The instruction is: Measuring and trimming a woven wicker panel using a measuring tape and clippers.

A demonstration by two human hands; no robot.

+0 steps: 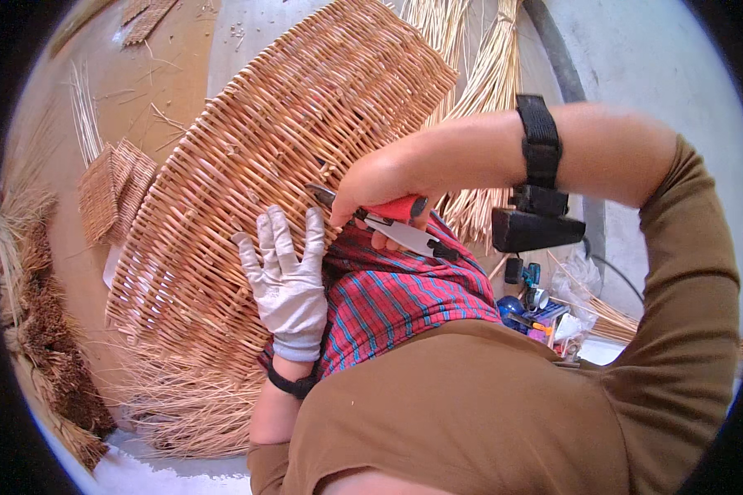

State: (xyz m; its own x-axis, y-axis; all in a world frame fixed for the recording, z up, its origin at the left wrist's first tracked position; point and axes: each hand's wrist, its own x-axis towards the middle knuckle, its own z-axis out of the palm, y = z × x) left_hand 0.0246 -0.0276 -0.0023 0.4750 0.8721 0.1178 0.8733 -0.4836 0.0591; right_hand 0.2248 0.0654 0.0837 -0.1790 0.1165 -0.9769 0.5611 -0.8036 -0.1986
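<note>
A large woven wicker panel leans across my lap, tilted from lower left to upper right. My left hand, in a pale work glove, lies flat on its near part with the fingers spread. Bare, my right hand is wrapped round a pair of pruning shears with red on one handle and a grey-white part on the other. The dark blade tip touches or nearly touches the weave just beyond my left fingertips. My fingers partly cover the shears, so how far the blades are apart I cannot tell.
Small woven pieces lie on the floor at the left. Bundles of long pale rods rest at the upper right, and loose thin strands spread under the panel. Dark brown fibre bundles line the left edge. Tools and plastic bags sit at my right.
</note>
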